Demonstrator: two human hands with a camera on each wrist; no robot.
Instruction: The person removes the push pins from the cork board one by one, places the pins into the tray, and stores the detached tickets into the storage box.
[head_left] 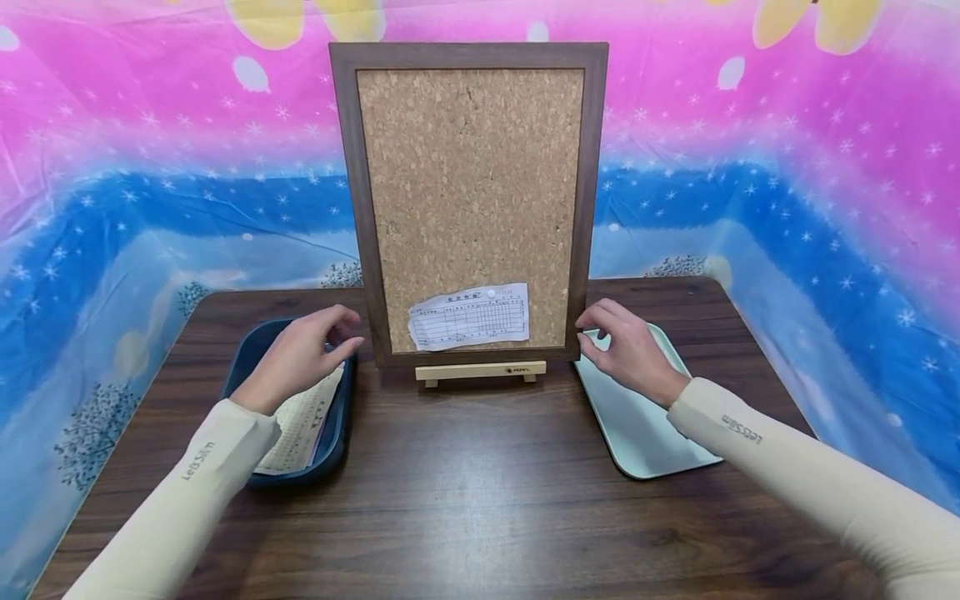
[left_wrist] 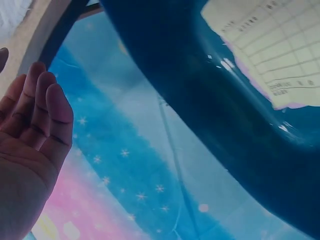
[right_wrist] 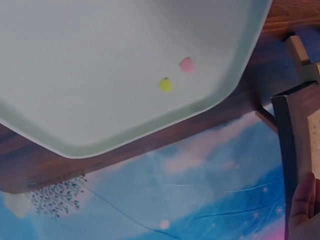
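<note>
A cork board (head_left: 465,183) in a dark wooden frame stands on a small easel (head_left: 480,371). Near its bottom hangs a printed paper form (head_left: 471,317) with a ragged left edge, a white round pin (head_left: 492,293) at its top. My left hand (head_left: 303,350) hovers above the dark blue tray (head_left: 234,358), left of the frame, its fingers loosely bent around nothing. At the frame's lower right edge is my right hand (head_left: 633,350), fingers slightly bent; whether they touch the frame I cannot tell.
More printed forms (head_left: 303,425) lie in the blue tray. To the right sits a pale green tray (head_left: 637,425) holding a pink piece (right_wrist: 187,65) and a yellow piece (right_wrist: 166,84). Everything stands on a dark wooden table (head_left: 465,508), with a patterned cloth (head_left: 847,183) around it.
</note>
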